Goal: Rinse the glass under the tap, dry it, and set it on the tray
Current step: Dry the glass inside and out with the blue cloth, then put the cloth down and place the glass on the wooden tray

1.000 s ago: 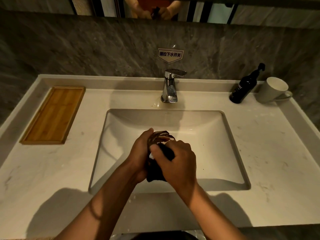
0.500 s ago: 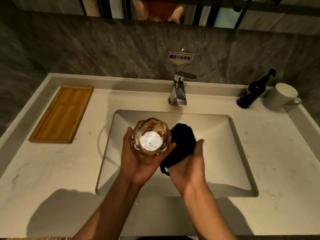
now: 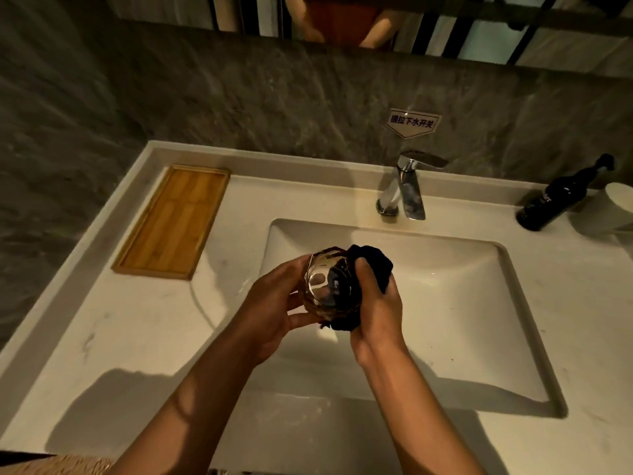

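A faceted clear glass point(image 3: 323, 286) is held over the left part of the white sink basin point(image 3: 479, 320), its mouth tilted toward me. My left hand point(image 3: 274, 310) grips it from the left side. My right hand point(image 3: 375, 315) holds a dark cloth point(image 3: 371, 260) pressed against the glass's right side, with part of the cloth showing through the glass. The bamboo tray point(image 3: 174, 222) lies on the counter at the back left, with nothing on it. The chrome tap point(image 3: 407, 186) stands behind the basin; no water is seen running.
A dark pump bottle point(image 3: 555, 200) and a white mug point(image 3: 613, 210) stand at the back right of the pale counter point(image 3: 120, 337). A grey stone wall with a small sign point(image 3: 412, 122) rises behind, with a mirror above.
The cloth, held apart from the glass half a second ago, is pressed against the glass again. The glass has tilted. My view has shifted left, so the sink sits further right.
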